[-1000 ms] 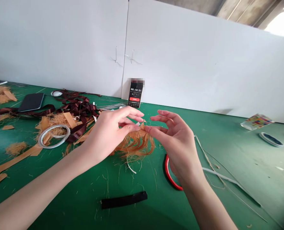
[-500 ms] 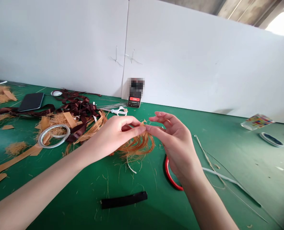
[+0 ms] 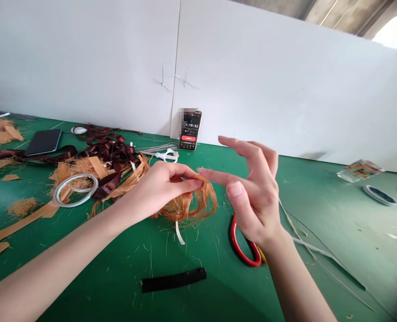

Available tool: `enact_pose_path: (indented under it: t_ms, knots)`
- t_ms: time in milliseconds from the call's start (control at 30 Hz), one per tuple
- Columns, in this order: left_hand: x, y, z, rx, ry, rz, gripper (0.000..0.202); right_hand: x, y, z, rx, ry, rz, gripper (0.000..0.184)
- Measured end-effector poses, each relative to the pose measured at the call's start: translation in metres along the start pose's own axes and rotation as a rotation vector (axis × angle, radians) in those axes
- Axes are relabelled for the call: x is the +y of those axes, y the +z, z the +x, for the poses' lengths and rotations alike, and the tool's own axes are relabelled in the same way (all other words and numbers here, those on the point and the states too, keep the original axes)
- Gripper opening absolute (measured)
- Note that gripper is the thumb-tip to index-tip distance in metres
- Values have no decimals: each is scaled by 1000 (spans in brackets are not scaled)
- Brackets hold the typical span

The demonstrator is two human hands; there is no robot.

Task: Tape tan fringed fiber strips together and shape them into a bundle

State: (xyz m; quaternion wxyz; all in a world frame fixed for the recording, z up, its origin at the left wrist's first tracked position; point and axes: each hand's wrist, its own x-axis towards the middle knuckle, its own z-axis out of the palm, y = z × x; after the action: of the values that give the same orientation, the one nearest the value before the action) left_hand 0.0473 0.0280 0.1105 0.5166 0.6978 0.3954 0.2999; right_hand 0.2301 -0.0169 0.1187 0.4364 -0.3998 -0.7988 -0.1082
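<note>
Between the thumb and forefinger of my left hand [image 3: 165, 181] is pinched a bundle of orange-brown fibre [image 3: 203, 199], its strands curling down in loops over the green table [image 3: 111, 277]. My right hand [image 3: 254, 192] is open, thumb and fingers spread apart, and its forefinger tip is at the top of the bundle beside the left fingertips. From under the bundle a short white strip [image 3: 179, 233] sticks out. Red-handled scissors [image 3: 234, 237] lie partly hidden behind my right hand and wrist.
Left lie dark brown ribbon [image 3: 113, 145], a tape roll [image 3: 56, 197], fibre scraps [image 3: 22, 207] and a dark phone [image 3: 44, 142]. White-handled scissors [image 3: 167, 155] and an upright phone [image 3: 191, 132] stand near the white panel. A black strip [image 3: 173, 280] lies in front; thin wires [image 3: 332, 257] lie right.
My right hand has let go of the fibre's top and spread its fingers, thumb drawn back toward me. My left hand keeps its pinch in the same place.
</note>
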Motion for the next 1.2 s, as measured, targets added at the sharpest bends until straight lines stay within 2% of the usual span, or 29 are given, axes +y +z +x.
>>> enact_pose_path:
  t_ms: [67, 133, 333, 500, 667, 967, 1200]
  knots:
    - [-1, -1, 0, 2, 20, 8, 25, 4, -1, -1, -19, -121, -78, 53]
    - [-1, -1, 0, 3, 41, 9, 24, 7, 0, -1, -20, -173, -128, 56]
    - [2, -1, -1, -4, 57, -40, 17, 6, 3, -2, -17, -237, -266, 56]
    - [6, -2, -2, -2, 27, -26, 16, 5, 3, 1, -23, -300, -348, 46]
    - [7, -3, -3, -9, 38, -59, 20, 8, 3, 2, -31, -284, -374, 45]
    - [-2, -5, -3, 86, 126, -141, 15, 8, 3, -1, -48, -235, -363, 53]
    - [3, -4, -4, 136, 130, -135, 19, 4, 5, -1, -79, -183, -303, 59]
